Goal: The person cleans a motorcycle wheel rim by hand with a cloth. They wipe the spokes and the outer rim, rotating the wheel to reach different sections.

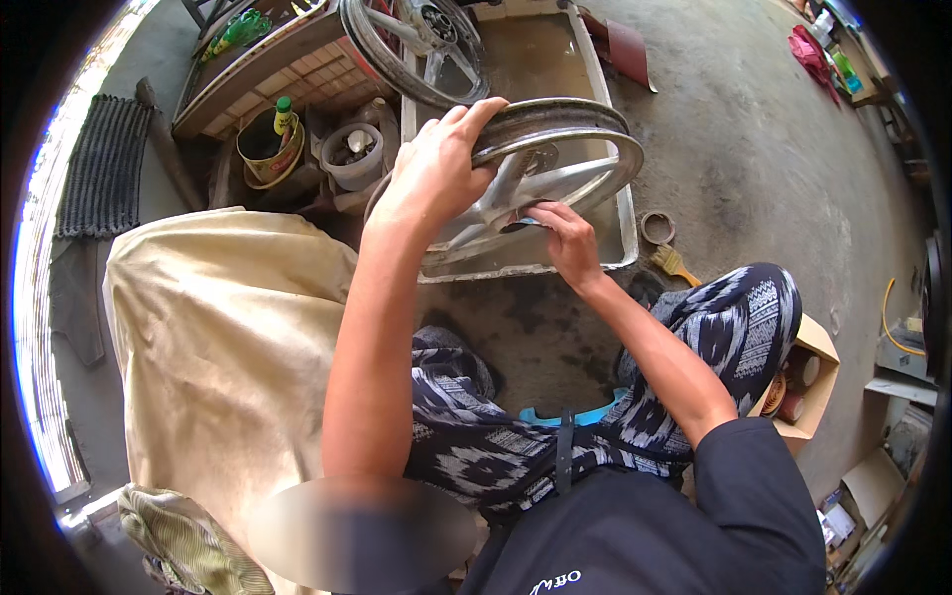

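A metal spoked wheel rim [628, 149] is tilted up over a white-edged basin [632, 230] of murky water. My left hand [442, 160] grips the rim's upper left edge, fingers over the top. My right hand [571, 239] pinches a thin dark sheet [526, 223], perhaps sandpaper, against a spoke near the lower middle of the wheel. A second cast wheel [416, 44] rests at the basin's far left edge. The far lower side of the held wheel is partly hidden by my left hand and forearm.
Right of the basin lie a tape roll [658, 227] and a paintbrush [673, 262]. A bucket [271, 149] and a tub [353, 160] stand left. A tan cover [230, 320] drapes something at my left. An open cardboard box [818, 357] holding rolls sits beside my right knee.
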The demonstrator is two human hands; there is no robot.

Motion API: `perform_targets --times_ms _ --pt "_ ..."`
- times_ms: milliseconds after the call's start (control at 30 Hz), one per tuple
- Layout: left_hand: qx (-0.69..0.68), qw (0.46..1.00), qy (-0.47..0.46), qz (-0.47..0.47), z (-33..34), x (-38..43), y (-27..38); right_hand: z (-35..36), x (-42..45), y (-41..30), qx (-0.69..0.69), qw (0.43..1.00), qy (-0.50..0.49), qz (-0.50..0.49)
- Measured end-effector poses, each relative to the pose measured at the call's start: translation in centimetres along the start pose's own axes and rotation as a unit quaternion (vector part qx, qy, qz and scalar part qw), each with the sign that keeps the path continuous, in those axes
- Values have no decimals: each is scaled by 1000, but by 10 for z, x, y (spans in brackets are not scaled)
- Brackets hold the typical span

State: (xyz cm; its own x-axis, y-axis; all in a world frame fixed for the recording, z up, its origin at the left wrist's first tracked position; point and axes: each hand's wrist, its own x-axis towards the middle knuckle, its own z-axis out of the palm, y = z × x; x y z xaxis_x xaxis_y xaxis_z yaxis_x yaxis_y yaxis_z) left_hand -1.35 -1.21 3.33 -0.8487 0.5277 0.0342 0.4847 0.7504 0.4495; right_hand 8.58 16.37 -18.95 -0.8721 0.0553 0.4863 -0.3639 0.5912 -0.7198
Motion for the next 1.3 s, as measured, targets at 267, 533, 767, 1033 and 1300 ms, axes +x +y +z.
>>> perform_targets --times_ms 267,533,767,1033,1300 --pt "-3 1000 -23 -15 -4 -6 -2 -1 5 8 20 992 113 56" --pt "-6 999 -28 -34 -5 -5 -1 8 3 -1 72 995 51 50" --pt "1 1000 -25 -19 -3 -2 6 8 3 -3 71 993 67 58" --pt "-7 1000 -23 -18 -2 -1 2 10 9 -10 -3 999 33 28" --pt "9 1000 -20 -15 -1 1 5 10 10 -7 2 999 32 2"
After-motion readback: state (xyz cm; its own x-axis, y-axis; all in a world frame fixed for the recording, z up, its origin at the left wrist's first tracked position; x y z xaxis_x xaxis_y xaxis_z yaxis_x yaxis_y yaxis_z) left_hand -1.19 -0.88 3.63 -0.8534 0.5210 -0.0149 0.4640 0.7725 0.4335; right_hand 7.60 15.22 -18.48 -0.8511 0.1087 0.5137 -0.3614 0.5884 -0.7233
